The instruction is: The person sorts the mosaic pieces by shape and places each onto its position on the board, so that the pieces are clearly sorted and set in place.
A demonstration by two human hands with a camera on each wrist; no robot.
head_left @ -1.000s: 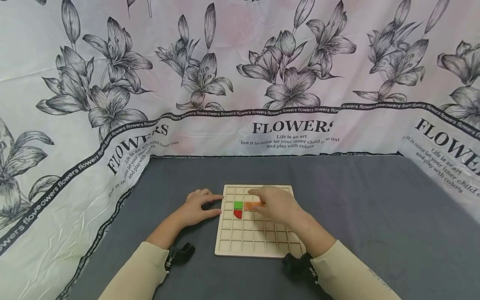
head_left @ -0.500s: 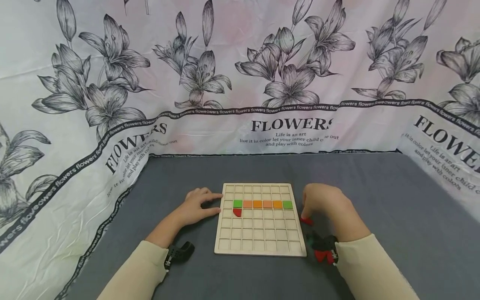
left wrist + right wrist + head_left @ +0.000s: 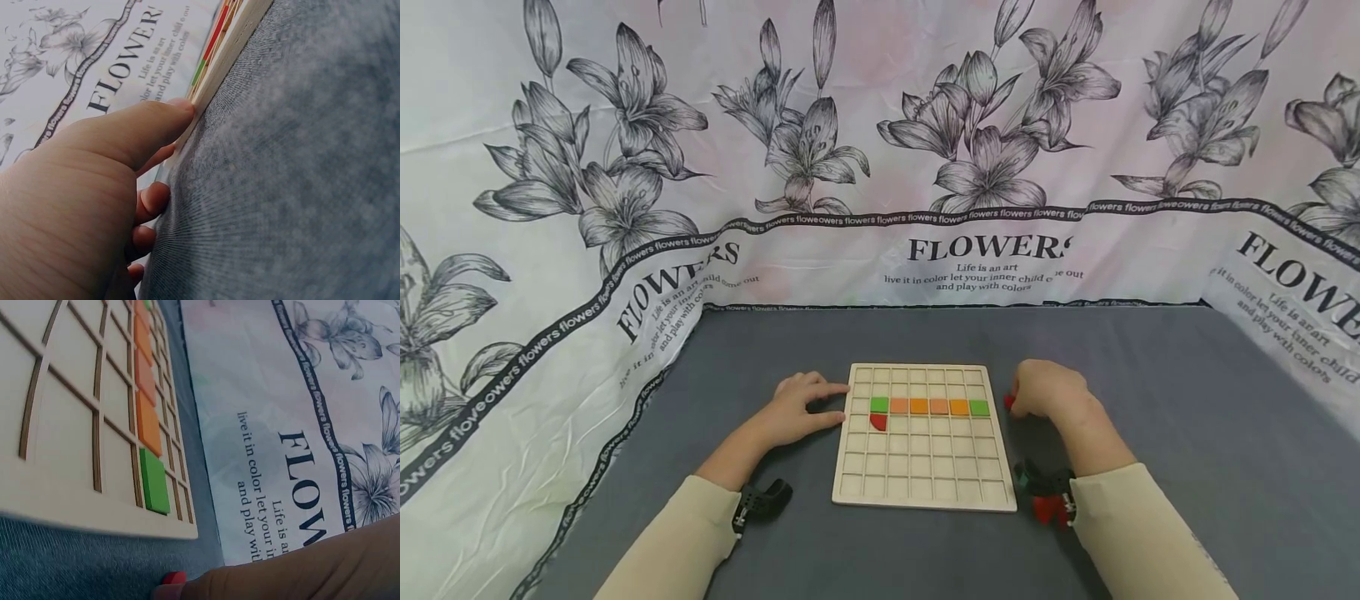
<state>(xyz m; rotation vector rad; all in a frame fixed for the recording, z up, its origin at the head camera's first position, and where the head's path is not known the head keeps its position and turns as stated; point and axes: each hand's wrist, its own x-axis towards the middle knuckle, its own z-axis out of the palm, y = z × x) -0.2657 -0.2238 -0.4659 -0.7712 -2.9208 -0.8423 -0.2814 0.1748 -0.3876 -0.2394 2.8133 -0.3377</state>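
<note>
A wooden grid board [image 3: 925, 492] lies on the grey cloth. One row holds a green square [image 3: 879, 405], several orange squares [image 3: 919, 406] and a green square [image 3: 979, 407] at its right end; a red rounded piece [image 3: 878, 422] sits below the left green one. The left hand [image 3: 793, 410] touches the board's left edge with thumb and index fingertips, fingers relaxed. Right of the board, the right hand [image 3: 1051, 390] pinches a small red piece [image 3: 1009, 402]; in the right wrist view that red piece [image 3: 174, 577] shows at the fingertip, just off the board's edge.
More red pieces [image 3: 1047, 509] lie on the grey cloth [image 3: 775, 342] beneath the right wrist, partly hidden by its black wrist device [image 3: 1041, 478]. A flower-printed curtain [image 3: 820, 267] stands behind and at the sides.
The right hand has left the board, uncovering the row of squares, and moved to its right side. There it has taken a red piece and shifted it slightly away. The left hand stays put.
</note>
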